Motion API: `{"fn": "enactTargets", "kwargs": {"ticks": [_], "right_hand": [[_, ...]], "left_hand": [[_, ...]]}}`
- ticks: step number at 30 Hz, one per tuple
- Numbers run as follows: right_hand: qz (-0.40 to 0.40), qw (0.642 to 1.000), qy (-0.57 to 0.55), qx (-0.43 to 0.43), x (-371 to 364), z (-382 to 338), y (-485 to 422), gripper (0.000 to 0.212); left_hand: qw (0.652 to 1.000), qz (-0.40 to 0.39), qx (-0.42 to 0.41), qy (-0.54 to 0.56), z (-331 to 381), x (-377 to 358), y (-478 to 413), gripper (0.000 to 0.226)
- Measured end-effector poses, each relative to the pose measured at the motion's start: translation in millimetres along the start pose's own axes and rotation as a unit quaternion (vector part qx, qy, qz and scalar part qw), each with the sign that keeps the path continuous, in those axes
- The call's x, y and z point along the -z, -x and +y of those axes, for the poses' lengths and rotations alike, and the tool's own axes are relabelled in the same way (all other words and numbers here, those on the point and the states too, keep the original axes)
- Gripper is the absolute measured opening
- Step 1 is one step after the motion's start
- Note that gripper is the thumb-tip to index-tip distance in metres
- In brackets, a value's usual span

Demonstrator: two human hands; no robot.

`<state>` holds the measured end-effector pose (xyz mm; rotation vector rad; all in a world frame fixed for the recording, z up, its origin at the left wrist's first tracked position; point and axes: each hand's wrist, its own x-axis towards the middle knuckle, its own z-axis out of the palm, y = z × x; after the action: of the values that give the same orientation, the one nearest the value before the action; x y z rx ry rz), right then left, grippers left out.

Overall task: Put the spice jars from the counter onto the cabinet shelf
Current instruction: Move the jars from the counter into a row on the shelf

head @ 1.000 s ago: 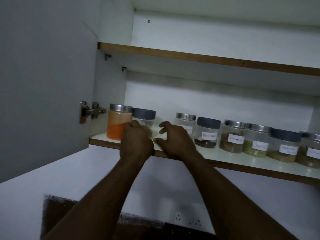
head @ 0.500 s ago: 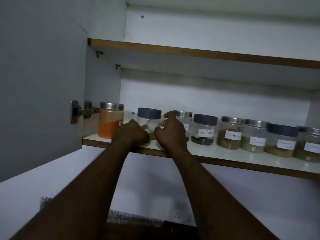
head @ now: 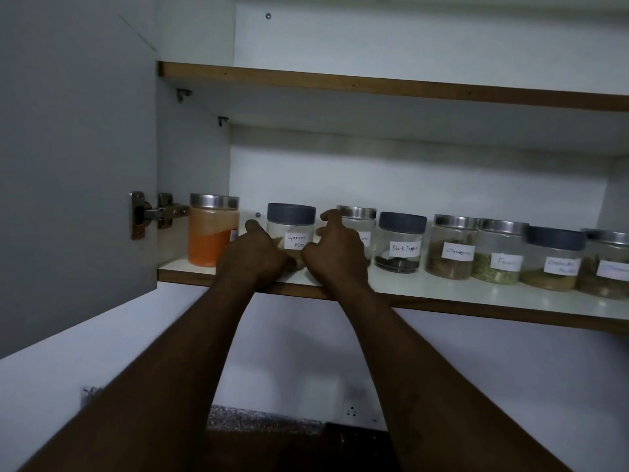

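Eight spice jars stand in a row on the lower cabinet shelf, all upright, most touching or just beside a neighbour. Item in hand: garam masala jar, clear-walled, grey lid, handwritten label, a low layer of brown spice at the bottom; second from the left, set near the shelf's front edge. Left hand lies against its lower left side with fingers curled and one finger raised; right hand sits at its right side with fingers half curled. Whether either hand grips the jar or only touches it cannot be told. Handling, as judged: light since nearly empty, rigid, smooth and likely slippery, breakable if glass; best held round the body below the lid, or steadied at the base from both sides. Others, left to right: orange jar, steel lid, over half full of orange powder; steel-lidded jar largely hidden behind the right hand; black pepper jar, grey lid, thin dark layer; cinnamon jar, brown pieces; fennel jar, greenish seed; two more at the right, labels blurred.
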<state>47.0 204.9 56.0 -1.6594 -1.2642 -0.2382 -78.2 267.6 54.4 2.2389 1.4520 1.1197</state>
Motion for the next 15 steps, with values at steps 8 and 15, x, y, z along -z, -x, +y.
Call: {"fn": "enactTargets", "kwargs": {"ticks": [8,15], "right_hand": [[0.023,0.999,0.031,0.001,0,-4,5,0.054],[0.043,0.997,0.058,-0.010,0,-6,6,0.058]], "left_hand": [[0.994,0.003,-0.037,-0.102,0,-4,-4,0.068],[0.992,-0.025,-0.040,-0.116,5,-14,-16,0.064]]}}
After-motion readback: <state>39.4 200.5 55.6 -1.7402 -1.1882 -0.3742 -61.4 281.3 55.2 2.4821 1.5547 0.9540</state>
